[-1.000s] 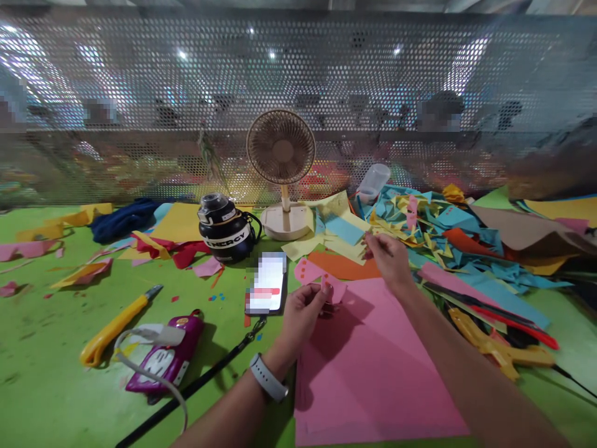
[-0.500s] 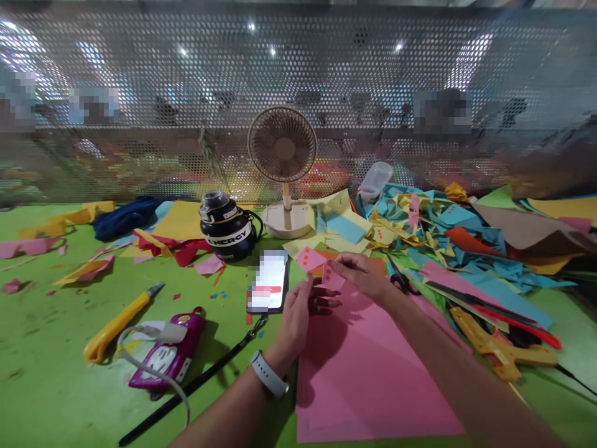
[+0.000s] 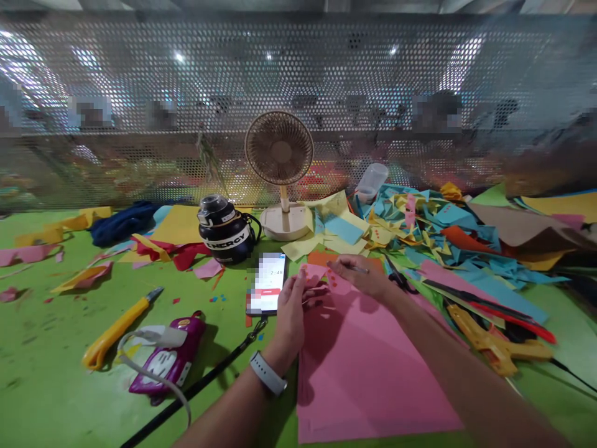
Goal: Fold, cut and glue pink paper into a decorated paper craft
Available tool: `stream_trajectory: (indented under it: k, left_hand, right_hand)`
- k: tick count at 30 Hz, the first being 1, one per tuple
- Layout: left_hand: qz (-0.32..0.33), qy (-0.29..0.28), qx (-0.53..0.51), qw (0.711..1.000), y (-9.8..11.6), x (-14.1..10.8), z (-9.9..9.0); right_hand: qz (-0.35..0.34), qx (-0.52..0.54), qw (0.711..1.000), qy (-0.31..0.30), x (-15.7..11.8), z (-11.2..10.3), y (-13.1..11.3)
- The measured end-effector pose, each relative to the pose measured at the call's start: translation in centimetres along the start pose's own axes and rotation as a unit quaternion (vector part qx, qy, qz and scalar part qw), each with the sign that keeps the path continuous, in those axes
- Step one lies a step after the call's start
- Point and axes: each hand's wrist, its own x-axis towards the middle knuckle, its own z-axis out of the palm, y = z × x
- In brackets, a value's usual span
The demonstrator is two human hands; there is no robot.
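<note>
Both my hands are over a stack of pink paper sheets (image 3: 373,373). Between the thumb and fingers of my left hand (image 3: 291,308) is a small pink paper piece (image 3: 315,274), marked with orange-red dots and apparently folded. The fingertips of my right hand (image 3: 357,274) pinch its right-hand part, where more red dots show. A thin, pale, slender thing shows by the right fingers; what it is I cannot make out. An orange paper (image 3: 321,257) lies just behind the piece. Close to my left hand, a lit phone (image 3: 268,283) rests on the green table.
A fan (image 3: 280,149) and a black flask (image 3: 226,233) stand behind the phone. Blue and yellow paper scraps (image 3: 420,211) pile up at right, near scissors (image 3: 401,280) and a yellow glue gun (image 3: 489,342). A yellow cutter (image 3: 121,330) and purple power bank (image 3: 172,358) lie left.
My left hand has moved slightly up and closer over the pink piece, covering more of it. The dotted piece sits lower and flatter. The view has shifted slightly.
</note>
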Motion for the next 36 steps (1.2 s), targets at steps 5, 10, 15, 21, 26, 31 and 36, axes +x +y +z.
stream_trajectory:
  k: [5,10,15,21,26,31,36]
  left_hand:
    - [0.008,-0.019,-0.014,1.0,-0.4,0.0,-0.2]
    - [-0.007,0.039,-0.124,0.991,-0.5,0.8,-0.3]
    - [0.014,0.077,-0.159,0.984,-0.4,0.9,-0.2]
    - [0.023,0.058,-0.129,0.99,-0.8,0.6,-0.2]
    - [0.015,0.062,-0.109,0.992,-0.9,0.5,-0.2]
    - [0.02,0.05,-0.079,0.995,-1.0,0.4,-0.2]
    - [0.036,0.024,-0.053,0.998,-0.9,0.2,-0.3]
  right_hand:
    - [-0.017,0.025,0.98,0.196,0.3,-0.1,0.6]
    - [0.043,0.117,0.933,0.338,0.8,-0.4,1.3]
    - [0.214,0.251,0.933,0.142,0.4,1.8,0.5]
    - [0.187,0.334,0.916,0.116,-0.3,4.7,-0.4]
    - [0.141,0.313,0.926,0.154,-0.4,4.9,-0.5]
    - [0.106,0.283,0.94,0.159,-0.6,4.7,-1.1]
    - [0.081,0.276,0.945,0.154,-0.7,4.7,-1.4]
